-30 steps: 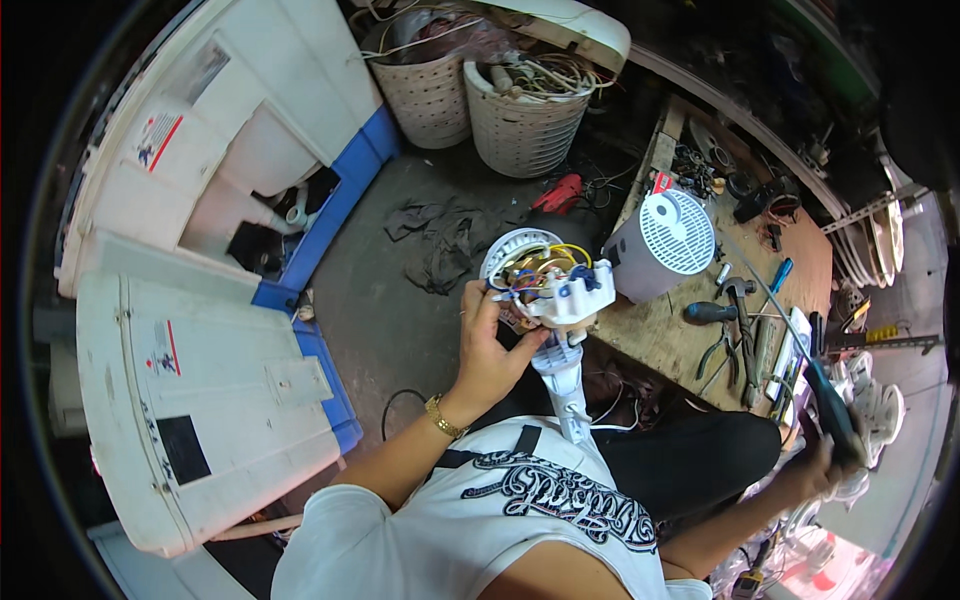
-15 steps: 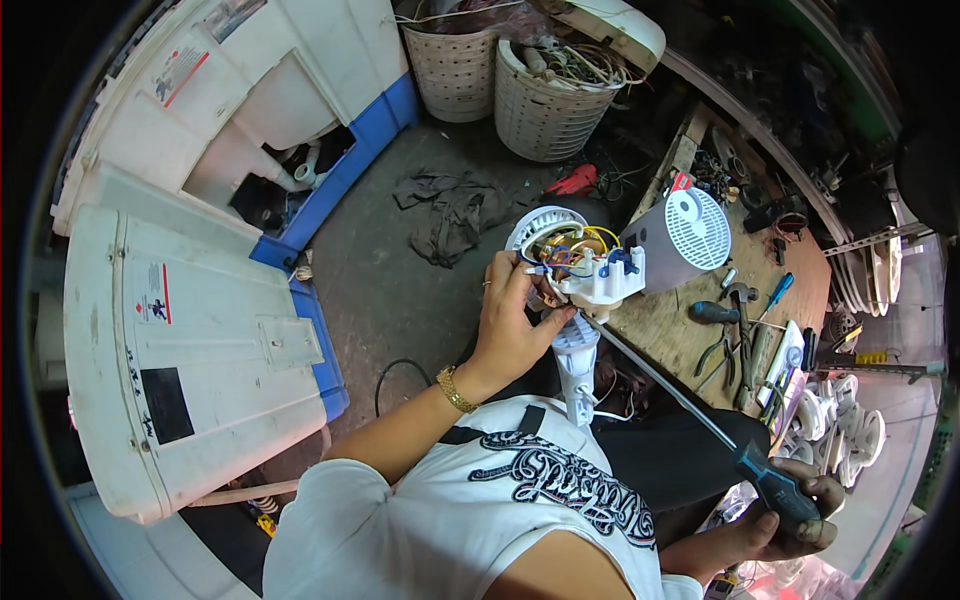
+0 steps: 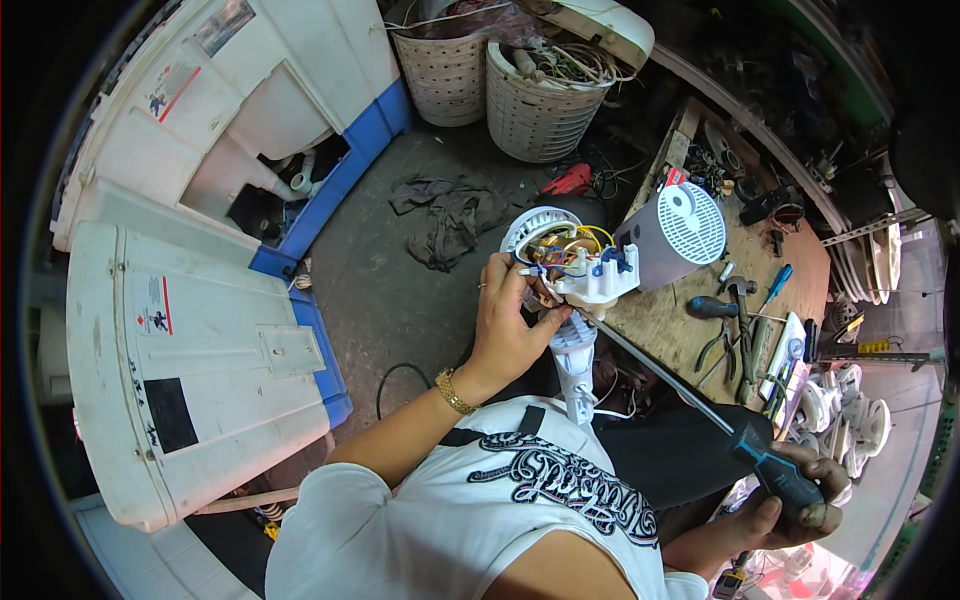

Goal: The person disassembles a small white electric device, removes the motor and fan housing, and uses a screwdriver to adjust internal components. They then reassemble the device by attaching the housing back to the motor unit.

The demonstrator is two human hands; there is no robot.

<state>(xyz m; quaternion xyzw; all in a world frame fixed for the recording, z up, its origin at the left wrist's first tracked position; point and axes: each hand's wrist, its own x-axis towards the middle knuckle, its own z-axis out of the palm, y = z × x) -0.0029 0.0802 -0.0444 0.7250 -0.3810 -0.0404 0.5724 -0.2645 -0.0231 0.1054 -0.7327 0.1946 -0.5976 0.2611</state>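
My left hand (image 3: 502,330), with a gold watch on its wrist, grips an opened white electric fan head (image 3: 572,262) at its near side. Copper windings, several coloured wires and a white plastic housing (image 3: 608,284) with blue parts show on it. Below it runs its ribbed white neck (image 3: 575,375). Closed around a black and blue handle, my right hand (image 3: 790,505) holds a long screwdriver (image 3: 665,375) at the lower right. The shaft slants up left, and its tip reaches the fan head just beside my left thumb; the exact contact point is hidden.
A wooden bench (image 3: 655,330) at the right bears a white cylindrical cover with a grille (image 3: 675,235), a hammer (image 3: 742,320), pliers (image 3: 718,352) and other tools. White baskets (image 3: 545,115) stand at the back. Dark cloth (image 3: 445,215) lies on the floor; large white panels (image 3: 200,350) stand at left.
The whole view has shifted slightly. My right fingers have moved a little on the screwdriver handle, while my left hand keeps its grip on the fan head.
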